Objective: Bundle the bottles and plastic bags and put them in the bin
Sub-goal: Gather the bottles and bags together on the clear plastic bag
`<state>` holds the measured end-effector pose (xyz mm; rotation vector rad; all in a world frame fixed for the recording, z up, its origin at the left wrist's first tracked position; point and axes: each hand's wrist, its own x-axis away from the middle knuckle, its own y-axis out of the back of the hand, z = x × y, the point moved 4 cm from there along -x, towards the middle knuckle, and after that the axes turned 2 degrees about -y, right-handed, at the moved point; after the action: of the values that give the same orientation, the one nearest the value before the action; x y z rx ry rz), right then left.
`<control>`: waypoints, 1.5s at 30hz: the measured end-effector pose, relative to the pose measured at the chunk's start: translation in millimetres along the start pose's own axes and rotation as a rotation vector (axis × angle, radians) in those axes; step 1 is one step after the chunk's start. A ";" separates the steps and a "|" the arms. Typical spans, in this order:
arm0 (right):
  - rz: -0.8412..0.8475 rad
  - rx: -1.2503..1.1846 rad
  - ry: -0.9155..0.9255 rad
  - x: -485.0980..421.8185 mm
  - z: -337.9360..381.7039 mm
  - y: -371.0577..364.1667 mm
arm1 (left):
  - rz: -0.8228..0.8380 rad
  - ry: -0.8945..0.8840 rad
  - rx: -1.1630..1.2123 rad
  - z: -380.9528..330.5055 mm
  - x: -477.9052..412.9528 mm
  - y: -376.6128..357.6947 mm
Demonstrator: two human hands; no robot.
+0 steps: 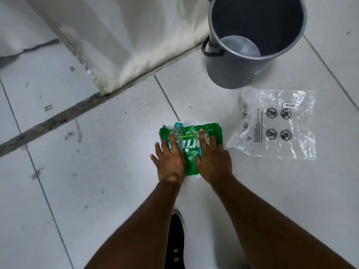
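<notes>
A green plastic bag (191,162) with yellow and white lettering lies flat on the tiled floor in front of me. A clear bottle with a teal cap (177,131) lies on its left part, cap pointing away. My left hand (170,159) presses flat on the bottle and the bag's left side. My right hand (212,159) presses flat on the bag's right side, fingers spread. A clear plastic bag (275,125) with black warning symbols lies on the floor to the right. The grey metal bin (229,70) stands upright beyond, open.
A white curtain or sheet (120,41) hangs down to the floor at the back left, along a dark floor strip. My black shoe (175,239) is between my forearms. The floor is white tile with scuff marks.
</notes>
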<state>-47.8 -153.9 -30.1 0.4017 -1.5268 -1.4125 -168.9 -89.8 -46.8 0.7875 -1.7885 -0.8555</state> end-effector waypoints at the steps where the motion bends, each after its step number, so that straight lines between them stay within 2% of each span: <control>1: -0.026 0.047 0.012 -1.1 -1.5 -1.3 | 0.015 -0.001 0.005 -0.8 -1.3 -3.1; 7: -0.090 0.041 0.056 -9.2 -7.8 -4.8 | 0.045 -0.111 -0.215 3.5 -4.7 -3.3; 12: -0.021 -0.131 -0.031 -26.9 -14.9 -3.0 | 0.026 -0.136 -0.060 17.6 -14.6 1.6; 18: 0.103 -0.224 -0.033 -47.9 -19.0 -16.5 | 0.072 -0.122 0.280 23.6 -28.6 -9.0; 22: 0.115 -0.260 -0.038 -51.3 -21.8 -21.4 | 0.128 -0.152 0.201 21.4 -40.7 -13.0; 25: 0.108 -0.254 -0.064 -52.6 -18.6 -24.2 | 0.173 -0.118 0.230 16.3 -48.1 -13.0; 29: 0.076 -0.229 -0.076 -46.9 -12.2 -15.0 | 0.156 -0.077 0.191 -2.2 -41.2 -2.1; 37: 0.073 -0.241 -0.124 11.9 -17.0 72.6 | 0.138 -0.105 0.092 -63.1 25.0 63.4; 41: 0.062 -0.226 -0.190 51.9 -57.9 151.4 | 0.131 -0.241 0.044 -135.5 71.3 110.0; 45: 0.020 -0.215 -0.241 60.7 -108.6 192.0 | 0.138 -0.238 0.067 -204.1 89.4 125.0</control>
<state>81.0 -211.1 150.1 0.0866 -1.5427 -1.6356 -23.8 -136.0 158.3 0.6157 -2.0645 -0.8283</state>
